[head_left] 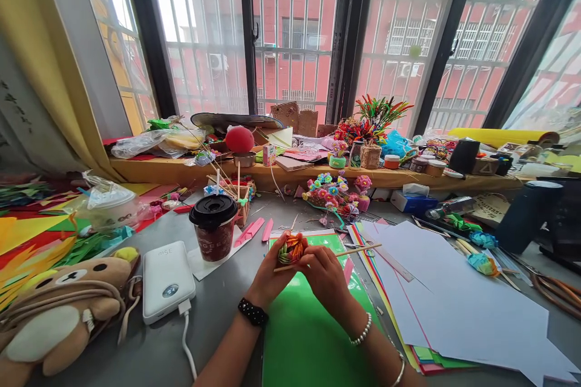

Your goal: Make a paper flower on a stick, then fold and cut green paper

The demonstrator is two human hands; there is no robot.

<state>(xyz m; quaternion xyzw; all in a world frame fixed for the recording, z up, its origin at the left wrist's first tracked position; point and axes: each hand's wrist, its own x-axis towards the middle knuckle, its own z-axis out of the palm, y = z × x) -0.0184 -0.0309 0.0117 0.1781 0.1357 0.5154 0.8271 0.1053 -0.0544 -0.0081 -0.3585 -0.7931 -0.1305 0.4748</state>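
My left hand (267, 275) is closed around a small rounded piece of folded orange and green paper (293, 250), cupping it from the left. The fingertips of my right hand (324, 272) are pinched against the right side of the same paper piece. A thin wooden stick (361, 250) runs out to the right from behind my right hand. Another short stick end shows below the paper piece, partly covered by my fingers. Both hands are above a glossy green sheet (299, 338) on the grey table.
A lidded coffee cup (214, 236), white power bank (169, 281) with cable and plush bear (68, 308) are at left. White paper sheets (458, 296) and a clear ruler (393, 259) lie right. Crocheted flowers (333, 193) stand behind; a dark bottle (524, 214) stands far right.
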